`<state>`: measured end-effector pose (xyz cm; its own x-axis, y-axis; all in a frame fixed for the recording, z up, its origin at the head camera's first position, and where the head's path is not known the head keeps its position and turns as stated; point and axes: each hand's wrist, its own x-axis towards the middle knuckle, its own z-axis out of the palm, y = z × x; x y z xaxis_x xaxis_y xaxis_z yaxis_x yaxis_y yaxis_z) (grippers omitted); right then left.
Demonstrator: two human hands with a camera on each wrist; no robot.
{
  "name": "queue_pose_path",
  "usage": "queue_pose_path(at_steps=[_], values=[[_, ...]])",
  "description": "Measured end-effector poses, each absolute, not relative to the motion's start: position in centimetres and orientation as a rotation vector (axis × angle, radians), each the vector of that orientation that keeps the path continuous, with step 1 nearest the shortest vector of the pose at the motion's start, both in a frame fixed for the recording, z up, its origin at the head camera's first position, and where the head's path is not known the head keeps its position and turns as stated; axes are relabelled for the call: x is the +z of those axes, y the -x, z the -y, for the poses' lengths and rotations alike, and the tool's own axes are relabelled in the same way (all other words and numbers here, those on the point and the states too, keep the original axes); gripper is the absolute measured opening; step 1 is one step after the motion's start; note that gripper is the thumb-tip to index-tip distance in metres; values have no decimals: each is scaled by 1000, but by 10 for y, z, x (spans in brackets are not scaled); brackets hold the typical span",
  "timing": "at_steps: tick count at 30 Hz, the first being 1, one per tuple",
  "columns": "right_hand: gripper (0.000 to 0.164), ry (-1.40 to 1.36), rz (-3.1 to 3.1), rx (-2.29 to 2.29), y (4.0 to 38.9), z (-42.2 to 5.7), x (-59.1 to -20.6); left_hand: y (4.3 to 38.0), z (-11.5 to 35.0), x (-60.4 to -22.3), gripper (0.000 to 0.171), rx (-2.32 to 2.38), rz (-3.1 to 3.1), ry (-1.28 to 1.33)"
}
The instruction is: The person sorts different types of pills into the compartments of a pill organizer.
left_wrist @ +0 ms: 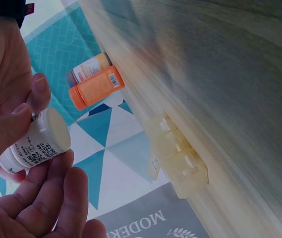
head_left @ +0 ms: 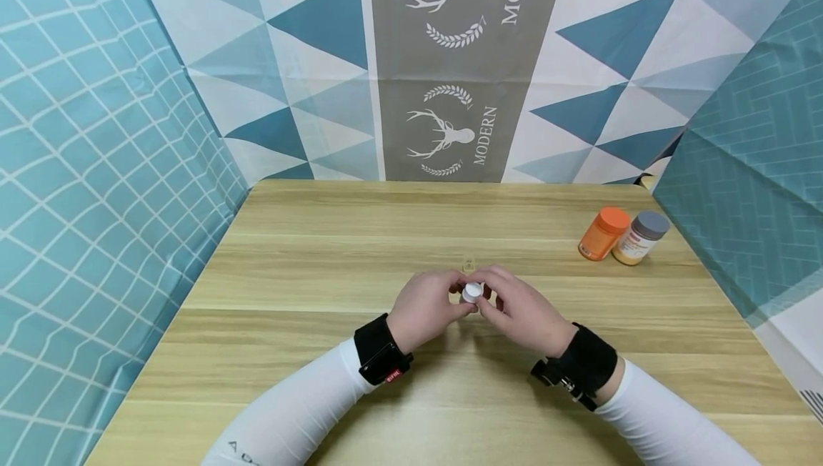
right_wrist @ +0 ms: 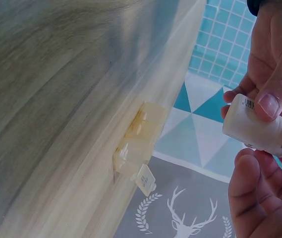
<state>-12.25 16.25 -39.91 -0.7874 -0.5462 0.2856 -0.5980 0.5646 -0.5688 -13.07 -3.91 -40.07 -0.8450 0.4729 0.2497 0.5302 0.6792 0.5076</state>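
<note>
Both hands meet over the table around a small white pill bottle [head_left: 472, 291], held upright with its white cap facing up. My left hand [head_left: 424, 309] grips the bottle's body, thumb on one side and fingers on the other. At the cap end, my right hand [head_left: 527, 312] pinches with thumb and fingers. Printed text and a code show on the bottle's label [left_wrist: 36, 148] in the left wrist view. Just beyond the hands stands a translucent yellowish pill organizer [right_wrist: 138, 136] with one lid [right_wrist: 145, 179] flipped up; in the head view the hands largely hide it.
An orange bottle [head_left: 603, 234] and a white bottle with a grey lid [head_left: 640, 239] stand side by side at the table's back right. Patterned cloth [head_left: 444, 66] hangs behind the wooden table [head_left: 334, 237], with blue cloth walls on both sides.
</note>
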Motion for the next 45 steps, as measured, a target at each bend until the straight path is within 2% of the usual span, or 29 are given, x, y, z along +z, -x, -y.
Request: queue_pose_path(at_steps=[18,22,25,31,34,41,45], values=[[25,-896,2709,1278,122,-161,-401,129,36,-403,21,-861,2727,865],[24,-848,2697,1290,121,-163,-401,129,34,-403,27,-880,2750,865],[23,-815,2715,1259,122,-172,-401,129,34,-401,38,-880,2789,846],[21,-645,2883,1115,130,-219,-399,130,42,-402,73,-612,2898,766],[19,-538,2991,960,134,-253,-398,130,48,-403,84,-469,2935,729],[17,-313,3085,668,151,-347,-399,130,63,-408,89,-367,2944,689],[31,-95,3117,544,162,-400,-401,132,69,-411,90,-339,2976,656]])
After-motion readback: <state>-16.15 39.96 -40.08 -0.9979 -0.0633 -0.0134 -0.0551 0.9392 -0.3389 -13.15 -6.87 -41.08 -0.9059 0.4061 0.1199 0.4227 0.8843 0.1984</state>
